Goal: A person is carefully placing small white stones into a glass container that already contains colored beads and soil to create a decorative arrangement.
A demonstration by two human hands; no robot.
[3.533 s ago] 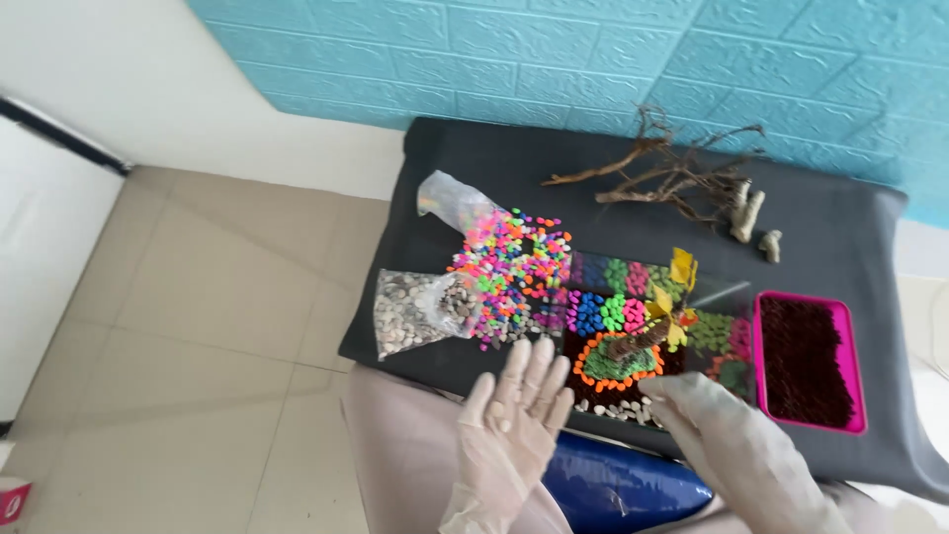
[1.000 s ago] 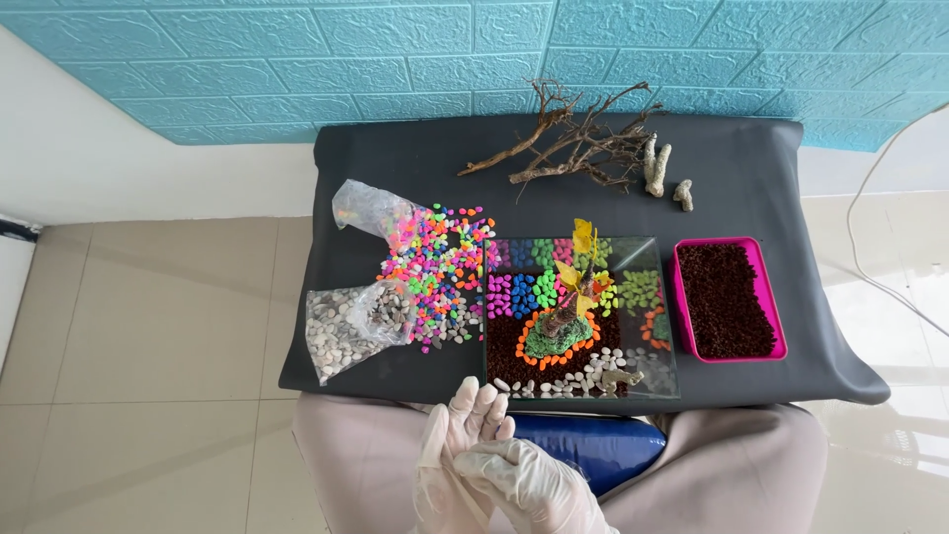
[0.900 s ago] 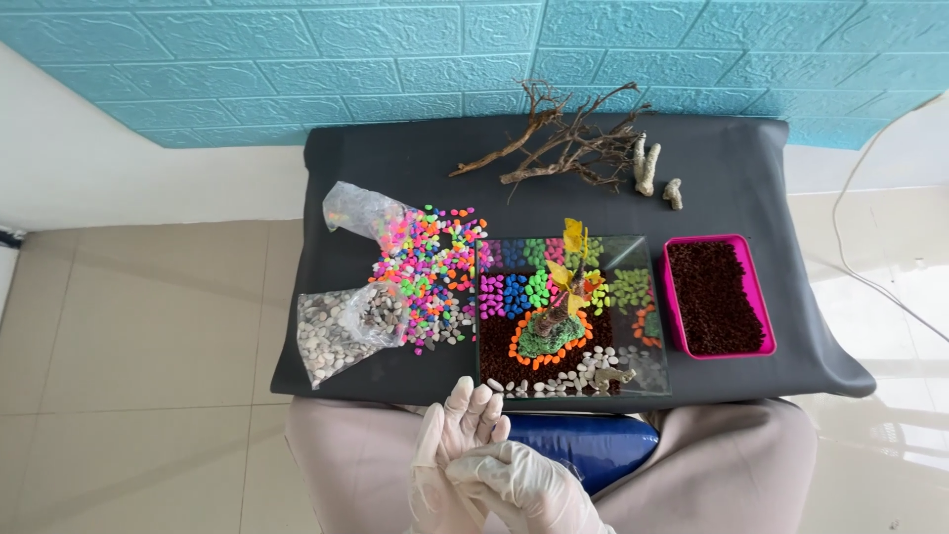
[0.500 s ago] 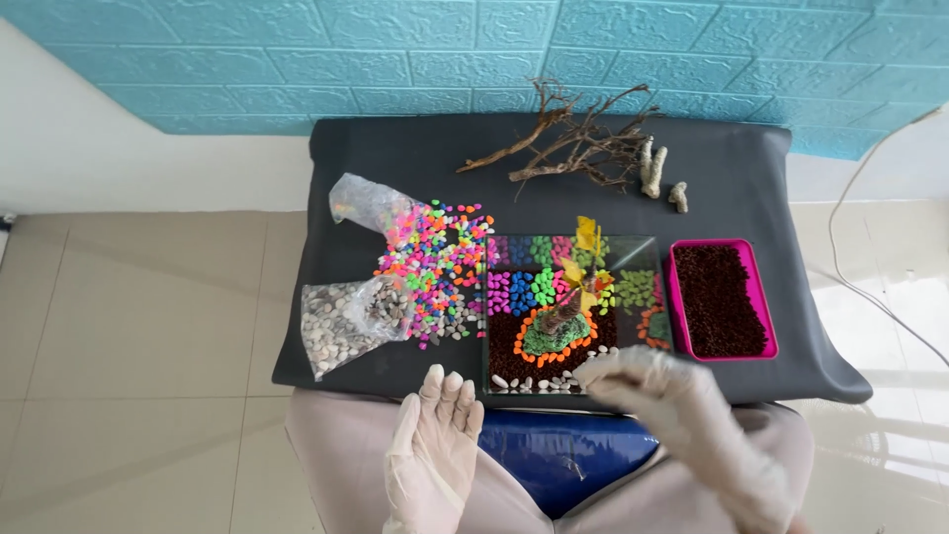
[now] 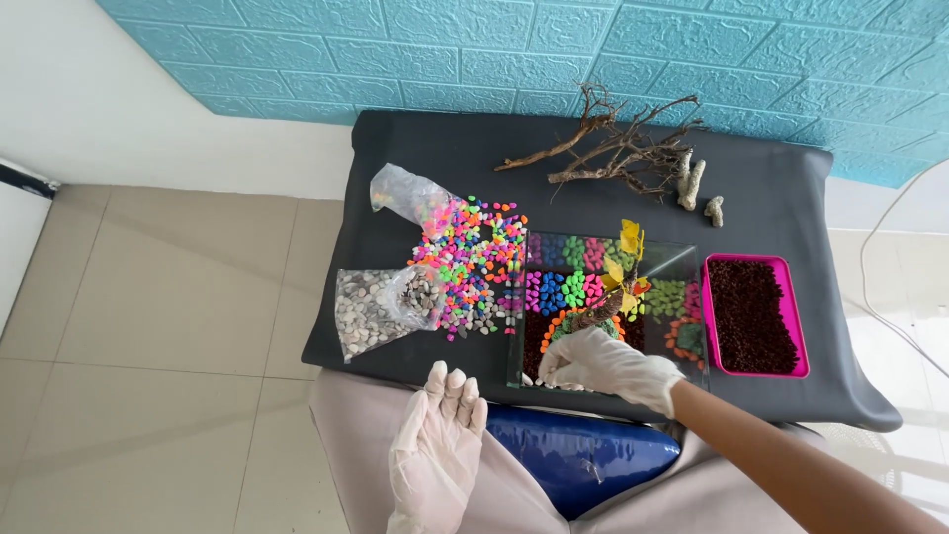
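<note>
Right gloved hand (image 5: 605, 364) was down inside the glass tank (image 5: 682, 259) at its near edge, fingers curled over the white pebbles (image 5: 534, 380), can't tell if it gripped any. Left gloved hand (image 5: 437, 450) hung over the lap, fingers loose, holding nothing. Neon pebbles (image 5: 473, 265) lay spilled left of the tank.

Both hands wear thin, pale gloves. The left hand (image 5: 435, 450) is held low over the lap, flat, its fingers (image 5: 453, 388) stretched out straight, close together and pointing away from the body, gripping nothing. The right hand (image 5: 603, 361) is stretched forward on a bare forearm, palm down, with its fingers (image 5: 550, 371) curled downward and bunched at the tips.
</note>
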